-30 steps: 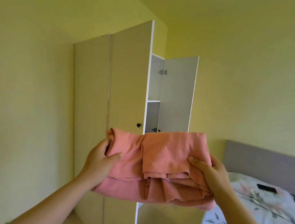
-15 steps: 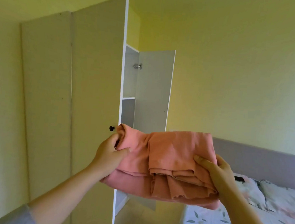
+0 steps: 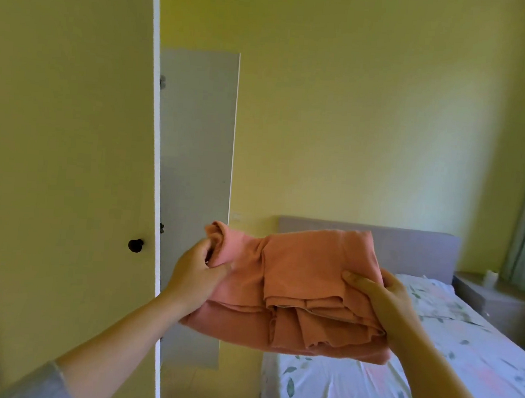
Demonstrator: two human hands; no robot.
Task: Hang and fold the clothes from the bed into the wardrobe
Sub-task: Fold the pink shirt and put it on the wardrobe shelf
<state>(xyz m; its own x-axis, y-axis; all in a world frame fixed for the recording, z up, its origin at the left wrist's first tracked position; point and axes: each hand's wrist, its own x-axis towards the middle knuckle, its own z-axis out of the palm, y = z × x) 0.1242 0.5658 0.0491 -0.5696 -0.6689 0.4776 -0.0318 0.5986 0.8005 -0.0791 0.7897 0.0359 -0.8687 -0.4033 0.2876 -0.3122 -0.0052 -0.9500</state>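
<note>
Wardrobe [image 3: 64, 151] fills the left of my view, its near door shut, with a dark knob [image 3: 135, 245] near the door's right edge. Just past that edge I see a second door [image 3: 194, 168] swung open, grey on its inner face; the shelves behind it are hidden from me. Next comes my left hand [image 3: 193, 279], closed on the left end of the folded pink garment [image 3: 288, 290], thumb on top and fingers under. The garment is held in the air, roughly level, between the wardrobe and the bed [image 3: 366, 386], its loose layered edges facing me. My right hand [image 3: 383, 299] grips its right end the same way, thumb pressed on top. Behind it are the grey headboard [image 3: 408, 251], the leaf-print sheet, and a nightstand [image 3: 492, 298] at far right.
</note>
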